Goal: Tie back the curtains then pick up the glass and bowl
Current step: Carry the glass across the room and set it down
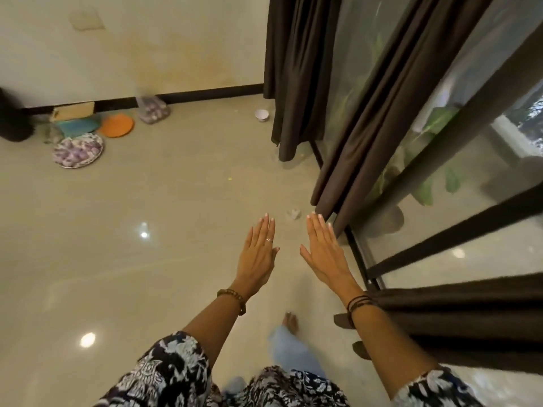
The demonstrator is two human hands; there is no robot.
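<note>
Dark brown curtains hang along the glass doors on the right: one panel [296, 71] at the far corner, a second [367, 124] in the middle, a third [470, 315] low at the right. A small white bowl [261, 115] sits on the floor by the far curtain. A clear glass [293, 214] seems to stand on the floor just beyond my fingertips; it is blurred. My left hand [258, 254] and my right hand [324, 251] are stretched out flat, palms down, holding nothing.
Along the far wall lie an orange plate [116, 126], a patterned round tray [78, 150], a teal item [78, 126], a clear bag [152, 110] and a dark object [13, 118]. Beige tile floor [164, 201] spreads ahead. My foot [290, 321] is below.
</note>
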